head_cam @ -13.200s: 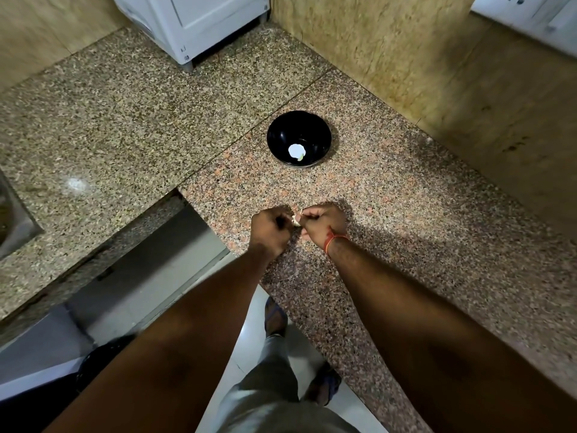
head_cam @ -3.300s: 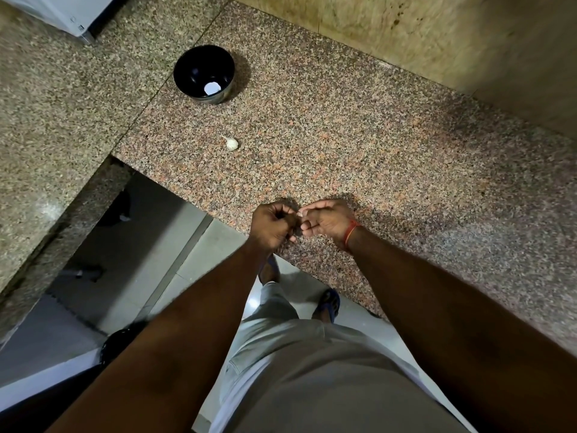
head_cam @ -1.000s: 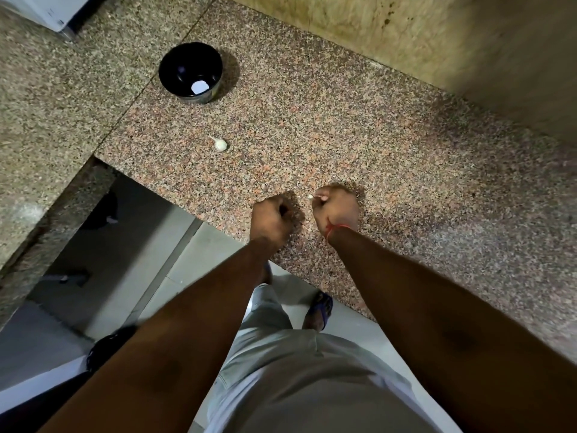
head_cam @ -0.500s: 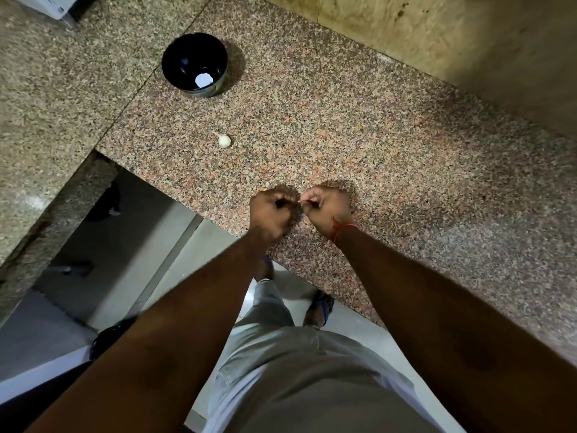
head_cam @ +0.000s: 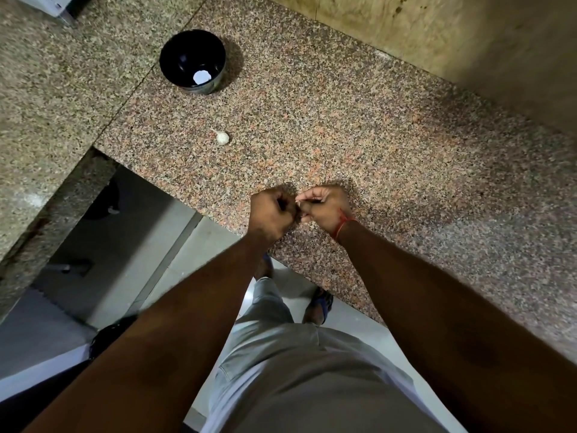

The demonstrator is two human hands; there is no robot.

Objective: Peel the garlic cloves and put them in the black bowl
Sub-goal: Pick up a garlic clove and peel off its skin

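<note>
Garlic sits in three places: one white peeled clove lies on the bottom of the black bowl, a small unpeeled garlic piece with a short stem lies loose on the worktop, and whatever is being worked on is hidden between the two hands. The bowl stands toward the far left of the reddish granite slab, just beside the seam where it meets the greyer slab. The loose piece rests between the bowl and the hands, nearer the worktop's left edge, apart from both. Both hands meet close to the near edge of the worktop. The left hand is curled into a tight fist, its grip closed around something that cannot be seen. The right hand, with a red thread at the wrist, has its fingers curled and its fingertips pinched against the left hand's; a thin pale sliver shows at the pinch, too small to tell whether it is skin or clove. Below the worktop edge are the person's grey trousers and a sandalled foot on a pale floor.
</note>
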